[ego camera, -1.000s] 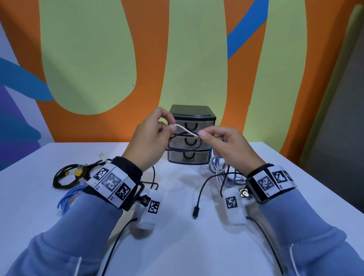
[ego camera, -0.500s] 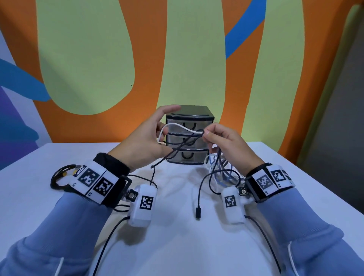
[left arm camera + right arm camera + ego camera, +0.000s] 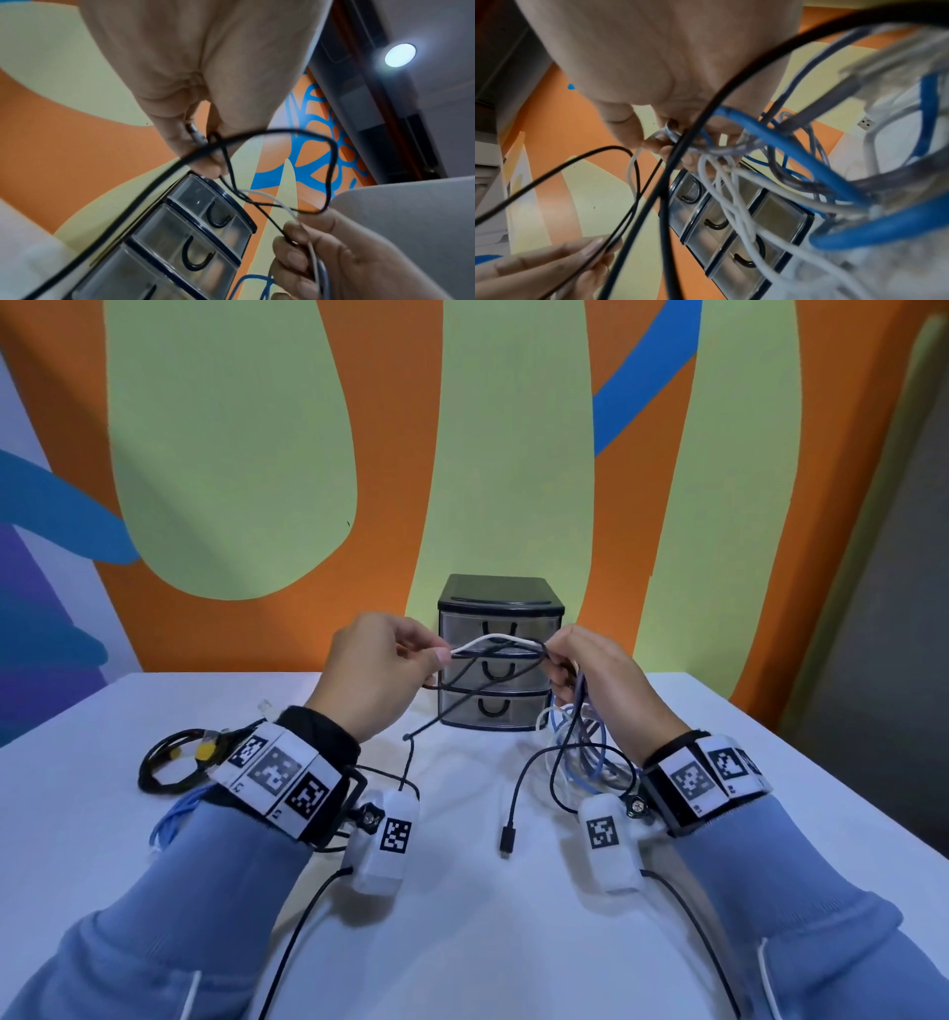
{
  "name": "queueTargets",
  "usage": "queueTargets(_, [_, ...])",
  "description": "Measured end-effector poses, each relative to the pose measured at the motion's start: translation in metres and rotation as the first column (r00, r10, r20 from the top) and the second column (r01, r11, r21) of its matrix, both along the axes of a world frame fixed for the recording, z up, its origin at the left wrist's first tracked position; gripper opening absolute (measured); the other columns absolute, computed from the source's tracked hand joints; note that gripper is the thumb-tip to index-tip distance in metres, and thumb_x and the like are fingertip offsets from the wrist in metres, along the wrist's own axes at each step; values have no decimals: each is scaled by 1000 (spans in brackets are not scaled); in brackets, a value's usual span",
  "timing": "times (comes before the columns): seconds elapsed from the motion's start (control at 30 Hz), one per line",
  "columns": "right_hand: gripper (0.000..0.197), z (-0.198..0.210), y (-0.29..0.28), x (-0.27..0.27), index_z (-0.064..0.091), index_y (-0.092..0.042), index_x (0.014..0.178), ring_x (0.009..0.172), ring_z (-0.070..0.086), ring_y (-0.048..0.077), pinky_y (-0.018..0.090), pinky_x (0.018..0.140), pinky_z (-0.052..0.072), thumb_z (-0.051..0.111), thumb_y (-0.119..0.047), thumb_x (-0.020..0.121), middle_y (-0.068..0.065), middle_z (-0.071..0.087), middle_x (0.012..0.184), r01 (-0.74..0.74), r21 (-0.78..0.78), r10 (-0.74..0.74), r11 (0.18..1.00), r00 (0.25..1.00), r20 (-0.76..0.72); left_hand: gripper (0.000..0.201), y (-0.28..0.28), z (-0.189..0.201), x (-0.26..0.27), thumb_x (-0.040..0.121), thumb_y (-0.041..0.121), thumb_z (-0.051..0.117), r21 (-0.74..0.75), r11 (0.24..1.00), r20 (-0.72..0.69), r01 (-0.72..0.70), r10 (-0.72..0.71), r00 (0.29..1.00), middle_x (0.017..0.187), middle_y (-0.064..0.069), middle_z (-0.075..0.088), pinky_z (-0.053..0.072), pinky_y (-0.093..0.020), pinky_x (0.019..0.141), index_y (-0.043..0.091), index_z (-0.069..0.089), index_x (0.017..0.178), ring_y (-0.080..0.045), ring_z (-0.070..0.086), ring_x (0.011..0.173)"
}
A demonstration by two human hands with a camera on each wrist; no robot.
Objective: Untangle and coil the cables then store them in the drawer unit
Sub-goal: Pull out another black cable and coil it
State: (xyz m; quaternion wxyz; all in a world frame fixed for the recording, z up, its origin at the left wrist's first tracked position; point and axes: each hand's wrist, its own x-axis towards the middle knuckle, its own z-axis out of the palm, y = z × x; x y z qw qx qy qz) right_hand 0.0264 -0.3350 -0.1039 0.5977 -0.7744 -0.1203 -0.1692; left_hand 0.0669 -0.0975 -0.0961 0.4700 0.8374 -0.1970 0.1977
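My left hand (image 3: pixel 442 654) pinches one end of a white cable (image 3: pixel 493 639) together with a thin black cable (image 3: pixel 470 683), both raised in front of the drawer unit (image 3: pixel 500 593). My right hand (image 3: pixel 552 660) grips the other end of that span. From it a tangle of blue, white and black cables (image 3: pixel 580 752) hangs to the table. In the left wrist view the left hand (image 3: pixel 205 150) holds the black cable (image 3: pixel 331 162), which loops over to the right hand. In the right wrist view the right hand (image 3: pixel 670 146) clutches the tangle (image 3: pixel 731 192).
The drawer unit's three clear drawers are closed. A coiled black cable with a yellow tie (image 3: pixel 169 762) and a blue cable (image 3: pixel 174 814) lie at the left. A black USB plug (image 3: pixel 506 839) rests on the white table (image 3: pixel 462 942) between my wrists.
My left hand, with fingers spread half a second ago, has closed on the white cable. The hands have moved apart, drawing the white and black strands out between them.
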Motion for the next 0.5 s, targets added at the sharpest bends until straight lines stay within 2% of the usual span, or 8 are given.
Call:
queueTargets(0.07, [31,0,0,-3,47,-9,81,60,43,18,23,61,43,54,-24,108,9,44,74,-26,-54,27,998,999,27,15,-2,1,-1,103,23,67,34,999,33,-12,11,999,77,3,73,61,-40,80,24,71,88,-17,75,78])
queueTargets(0.13, [38,-1,0,-3,51,-10,78,63,46,20,26,67,45,57,-32,107,11,48,75,-25,-110,33,994,997,67,14,-4,-1,-4,109,25,56,39,999,45,28,-30,999,73,-2,70,63,-50,73,24,61,95,-16,73,66])
queueTargets(0.17, [37,-3,0,-3,55,-10,78,64,48,20,29,69,45,57,-32,108,10,51,76,-25,-124,35,992,996,84,14,-5,-2,-5,110,28,52,80,996,59,32,-36,998,69,-2,71,62,-50,70,26,57,98,-14,72,62])
queueTargets(0.23, [28,-4,-1,-2,69,-13,89,65,52,19,30,67,45,56,-29,108,8,57,80,-34,-113,46,993,994,102,14,-5,-3,-7,112,33,44,182,983,76,6,-21,997,66,-4,72,58,-44,65,28,51,101,-12,70,56])
queueTargets(0.33, [21,-7,0,2,79,-21,109,70,53,21,35,69,44,59,-22,108,7,59,83,-75,-94,84,993,992,95,23,-7,0,-13,114,39,39,202,979,-14,33,-31,999,70,-8,75,47,-32,53,21,46,101,-14,71,55])
queueTargets(0.37, [19,-7,1,3,80,-22,107,73,52,22,37,71,44,61,-21,107,8,59,84,-90,-90,98,992,991,87,27,-9,1,-15,114,42,38,195,979,-59,56,-45,997,72,-9,76,48,-32,54,19,46,100,-15,72,56])
queueTargets(0.43, [19,-6,4,3,79,-21,93,77,52,21,34,74,45,63,-21,103,8,61,86,-95,-102,101,990,993,56,38,-10,-1,-16,113,47,37,190,977,-108,99,-79,991,75,-8,75,56,-41,62,15,47,94,-20,72,61])
queueTargets(0.5, [27,-3,4,1,70,-11,83,77,54,16,29,74,46,55,-20,104,7,61,84,-54,-164,54,985,999,0,52,-10,1,-16,111,53,39,166,976,-108,144,-127,986,72,-4,66,62,-51,73,12,47,82,-27,66,64])
